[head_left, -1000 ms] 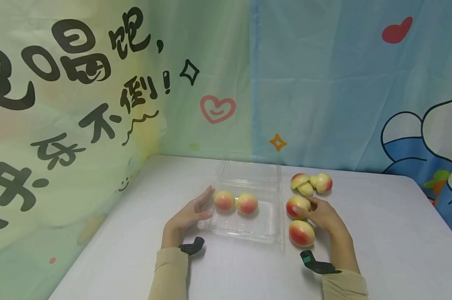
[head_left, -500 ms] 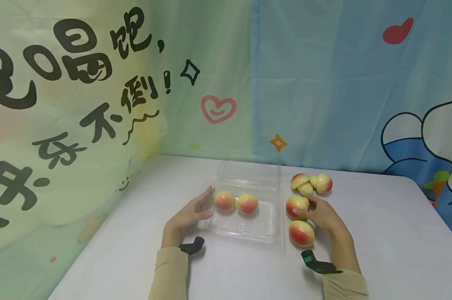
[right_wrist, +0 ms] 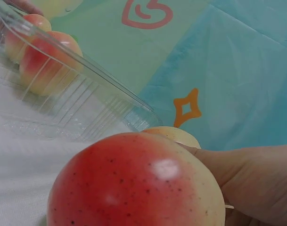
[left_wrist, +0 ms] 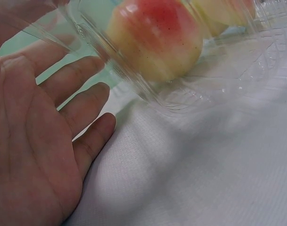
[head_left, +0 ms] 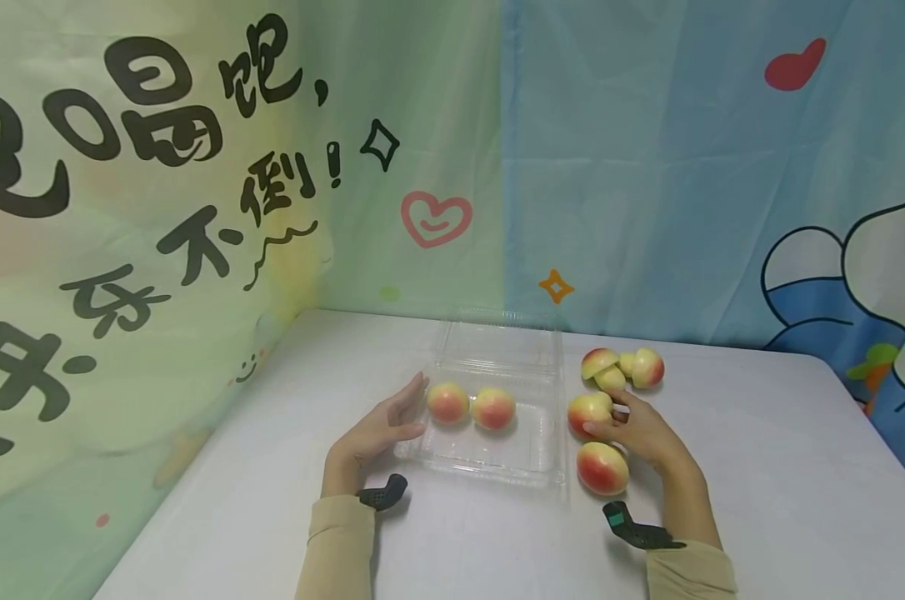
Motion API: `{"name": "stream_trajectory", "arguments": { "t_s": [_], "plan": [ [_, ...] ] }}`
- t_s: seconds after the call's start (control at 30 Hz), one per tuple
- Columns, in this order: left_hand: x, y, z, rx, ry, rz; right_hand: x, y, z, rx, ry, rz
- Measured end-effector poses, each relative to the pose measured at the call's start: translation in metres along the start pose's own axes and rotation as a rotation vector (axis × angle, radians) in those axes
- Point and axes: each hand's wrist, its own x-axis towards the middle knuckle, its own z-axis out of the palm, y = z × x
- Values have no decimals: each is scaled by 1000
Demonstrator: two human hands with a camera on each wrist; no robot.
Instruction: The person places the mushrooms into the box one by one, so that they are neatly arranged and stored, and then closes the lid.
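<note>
1. A round, red-and-yellow fruit (head_left: 602, 468) sits on the white table (head_left: 235, 517), just off the near right corner of a clear plastic container (head_left: 531, 433), apparently within easy reach.
2. The left hand (head_left: 381, 425) holds nothing; its fingers extend by the container's left edge, probably to keep the light shell from sliding. Contact is unclear.
3. The right hand (head_left: 643, 429) grasps a second red-and-yellow fruit (head_left: 586, 414) beside the container's right edge, thumb nearer, fingers farther, likely so it cannot roll.
4. Two pink-and-yellow fruits (head_left: 448, 403) lie in the container, toward its left edge, presumably penned by its walls.
5. Two red-capped, pale-stemmed mushroom shapes (head_left: 645, 368) lie sideways toward the table's far edge.
6. The clear lid (head_left: 505, 342) lies folded back, leaving the container uncovered.
</note>
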Motion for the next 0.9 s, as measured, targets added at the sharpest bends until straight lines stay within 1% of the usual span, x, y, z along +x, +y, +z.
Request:
{"name": "stream_trajectory", "arguments": {
  "t_s": [0.23,0.37,0.5,0.6,0.77,0.9],
  "plan": [
    [-1,2,0,-1,-7,6,3,2,1,18,-1,-18],
    [-1,3,1,0,-7,5,4,2,2,19,1,-13],
    [-1,3,1,2,-7,7,2,1,2,7,3,-3],
    [-2,4,1,0,-9,10,2,1,2,2,3,-12],
    [-2,4,1,2,-7,5,3,0,2,9,4,-8],
    [-1,4,1,-4,-6,2,3,0,2,-21,13,-3]
  ]
}}
